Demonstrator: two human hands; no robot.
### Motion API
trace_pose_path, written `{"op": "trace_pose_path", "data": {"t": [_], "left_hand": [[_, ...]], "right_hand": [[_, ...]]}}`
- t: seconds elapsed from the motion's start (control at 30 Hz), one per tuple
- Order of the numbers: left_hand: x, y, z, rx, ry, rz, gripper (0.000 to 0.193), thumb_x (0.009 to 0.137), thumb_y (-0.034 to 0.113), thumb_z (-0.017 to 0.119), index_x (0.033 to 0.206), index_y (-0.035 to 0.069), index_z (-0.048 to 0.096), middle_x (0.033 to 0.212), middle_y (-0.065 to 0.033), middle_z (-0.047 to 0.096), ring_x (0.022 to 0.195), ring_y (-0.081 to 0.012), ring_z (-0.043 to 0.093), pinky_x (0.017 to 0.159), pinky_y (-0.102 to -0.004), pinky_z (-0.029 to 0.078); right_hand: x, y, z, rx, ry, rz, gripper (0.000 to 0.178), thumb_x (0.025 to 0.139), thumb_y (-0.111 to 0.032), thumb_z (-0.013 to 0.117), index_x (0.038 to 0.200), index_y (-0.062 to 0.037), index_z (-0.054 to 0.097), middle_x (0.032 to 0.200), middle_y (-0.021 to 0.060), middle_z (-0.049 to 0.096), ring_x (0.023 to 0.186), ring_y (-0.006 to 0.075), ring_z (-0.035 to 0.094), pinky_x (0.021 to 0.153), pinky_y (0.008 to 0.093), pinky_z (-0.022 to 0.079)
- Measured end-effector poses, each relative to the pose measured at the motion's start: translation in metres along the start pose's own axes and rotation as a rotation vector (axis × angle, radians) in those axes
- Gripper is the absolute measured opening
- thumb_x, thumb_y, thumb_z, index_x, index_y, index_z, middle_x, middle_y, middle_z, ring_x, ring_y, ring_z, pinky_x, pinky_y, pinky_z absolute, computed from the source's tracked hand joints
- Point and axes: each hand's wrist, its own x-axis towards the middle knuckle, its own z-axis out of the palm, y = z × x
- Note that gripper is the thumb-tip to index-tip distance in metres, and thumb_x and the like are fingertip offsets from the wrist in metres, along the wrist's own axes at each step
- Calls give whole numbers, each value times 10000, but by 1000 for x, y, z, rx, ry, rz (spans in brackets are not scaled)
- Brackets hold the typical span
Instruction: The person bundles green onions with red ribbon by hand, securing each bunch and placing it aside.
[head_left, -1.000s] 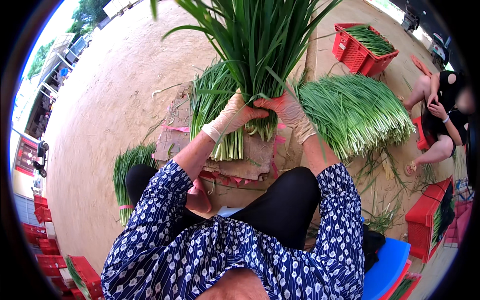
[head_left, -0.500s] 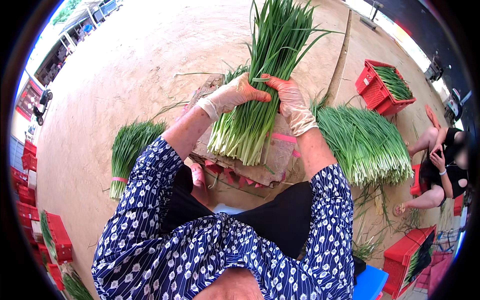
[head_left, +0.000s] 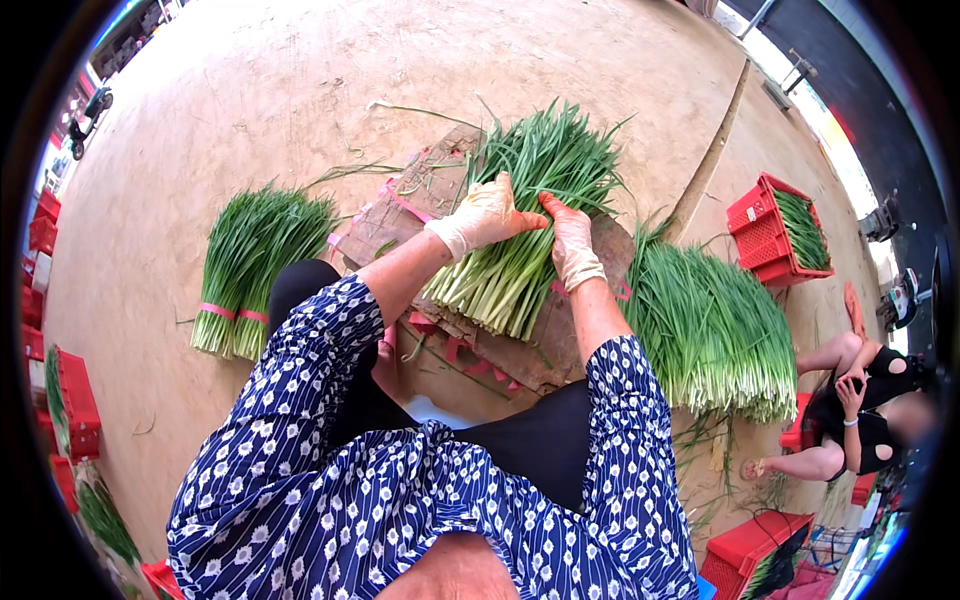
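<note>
A thick bunch of garlic chives [head_left: 500, 270] lies on a worn wooden board [head_left: 545, 365] in front of me, pale stem ends toward me and green leaves pointing away. My left hand [head_left: 492, 212], in a thin stained glove, clasps the bunch from the left with its thumb across the top. From the right, my gloved right hand [head_left: 570, 240] grips the same bunch, its thumb near the left one. The fingers underneath are hidden by the leaves. Pink tape strips [head_left: 405, 203] stick to the board.
Chive bundles tied with pink bands [head_left: 235, 314] lie on the ground at left. A large loose pile of chives [head_left: 705, 320] is at right, near a red crate [head_left: 755, 235] holding more. A person [head_left: 850, 400] sits at far right. Red crates [head_left: 75, 400] line the far left.
The bunch has come down from a raised, upright position onto the board, with both hands still around it. The view has shifted, showing two tied bundles at left.
</note>
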Motion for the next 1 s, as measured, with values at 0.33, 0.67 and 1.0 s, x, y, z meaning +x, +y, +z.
{"op": "trace_pose_path", "data": {"t": [0.33,0.67,1.0], "left_hand": [[-34,-42,4,-674,-6,-327,1274,823,751,596,1513,-145,8,1546,-349,244,1473,-336,251,1174,-343,266],[-32,11,25,-142,-112,-193,1573,533,895,693,1515,-139,27,1420,-432,374,1365,-473,406,1118,-422,358],[-44,37,15,-8,-250,-428,1476,605,643,856,1562,63,-105,1523,-348,248,1393,-506,312,1061,-664,328]], "right_hand": [[13,12,-18,-232,190,-97,509,726,-270,904,1026,74,679,951,112,721,796,184,631,787,321,517],[7,34,-2,-709,192,-427,948,974,-474,582,1532,98,71,1563,357,194,1480,425,198,1213,390,176],[0,-22,-16,-230,-225,39,1011,851,-499,727,1494,50,175,1480,140,373,1345,223,358,1121,348,269]]}}
